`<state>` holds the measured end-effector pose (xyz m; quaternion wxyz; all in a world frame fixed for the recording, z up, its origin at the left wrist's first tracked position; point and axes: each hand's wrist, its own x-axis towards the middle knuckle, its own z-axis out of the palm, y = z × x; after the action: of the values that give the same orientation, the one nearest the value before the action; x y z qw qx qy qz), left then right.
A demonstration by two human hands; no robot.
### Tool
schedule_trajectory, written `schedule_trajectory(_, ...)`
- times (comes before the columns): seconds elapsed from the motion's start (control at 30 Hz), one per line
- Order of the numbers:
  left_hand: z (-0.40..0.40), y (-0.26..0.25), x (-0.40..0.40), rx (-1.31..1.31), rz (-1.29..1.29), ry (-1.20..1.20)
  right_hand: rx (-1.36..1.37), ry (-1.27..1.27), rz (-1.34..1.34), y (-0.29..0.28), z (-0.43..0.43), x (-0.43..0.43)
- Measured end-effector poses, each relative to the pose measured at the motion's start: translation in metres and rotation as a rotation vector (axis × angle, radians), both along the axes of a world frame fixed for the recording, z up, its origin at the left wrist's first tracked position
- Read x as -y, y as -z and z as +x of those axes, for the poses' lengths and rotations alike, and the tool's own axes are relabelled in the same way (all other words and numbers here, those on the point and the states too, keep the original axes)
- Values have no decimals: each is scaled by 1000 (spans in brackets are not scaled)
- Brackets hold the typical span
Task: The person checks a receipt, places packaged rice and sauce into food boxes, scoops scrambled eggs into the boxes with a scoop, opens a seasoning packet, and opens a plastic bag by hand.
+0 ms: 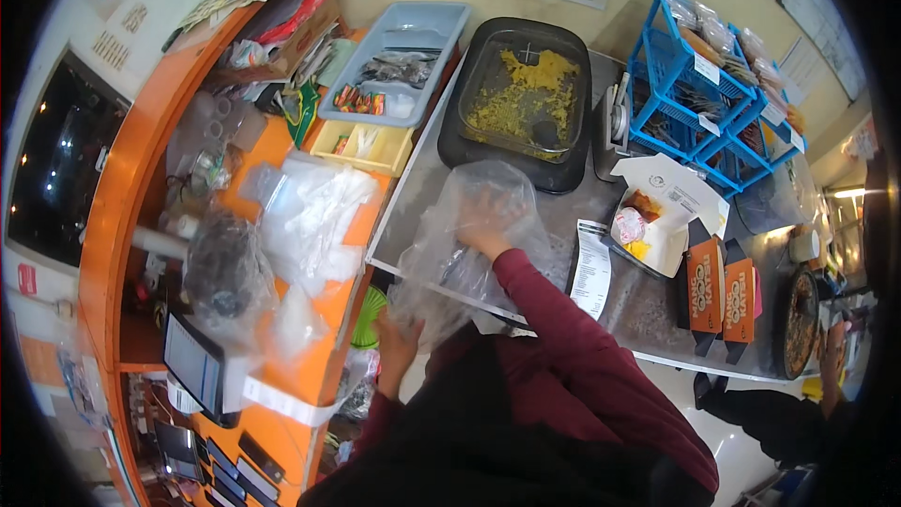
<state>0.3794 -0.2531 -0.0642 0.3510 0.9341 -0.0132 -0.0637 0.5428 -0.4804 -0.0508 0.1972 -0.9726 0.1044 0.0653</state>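
A large clear plastic bag (436, 253) lies across the left part of the metal counter and droops over its front edge. Inside it is my right hand (489, 215), fingers spread under the film. My left hand (398, 348) is at the bag's hanging end, thumb apart from the fingers; whether it grips the film is unclear. Beyond the bag, a glass dish (524, 102) with yellow food remains sits on a black base (450, 134). To the right, an opened paperboard food box (676, 204) holds a wrapped item and food pieces. Beside it lies a printed receipt (591, 267).
Two orange boxes (704, 289) stand right of the food box, near a round pan (799, 324). Blue basket racks (693, 98) stand behind. On the left orange counter are plastic bags (317, 215), a tablet (193, 366) and several phones (229, 482). A person's hand (834, 352) appears far right.
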Motion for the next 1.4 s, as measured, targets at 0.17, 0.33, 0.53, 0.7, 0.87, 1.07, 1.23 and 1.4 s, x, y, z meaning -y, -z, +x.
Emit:
schedule_trajectory(0.17, -34, -60, 50, 26, -261, 138, -19, -20, -51, 10, -4, 1)
schedule_trajectory(0.33, 91, -14, 94, 376, 184, 484, 209, -71, -203, 31, -25, 1)
schedule_trajectory(0.53, 235, -111, 25, 596, 607, 684, 252, -350, -189, -3, -81, 95)
schedule_trajectory(0.7, 245, -101, 32, 685, 670, 774, -41, -410, -363, -69, -97, 92)
schedule_trajectory(0.87, 200, -76, 83, 278, 659, 961, -36, -280, -151, 3, -72, 97)
schedule_trajectory(1.07, 201, -58, 103, 22, 658, 1043, -309, -123, -148, 38, -68, 76)
schedule_trajectory(1.23, 236, -39, 94, 144, 709, 1115, -334, -218, 14, -21, -48, 89)
schedule_trajectory(1.4, 245, -35, 97, 7, 408, 1021, -232, -160, 218, -8, -39, 111)
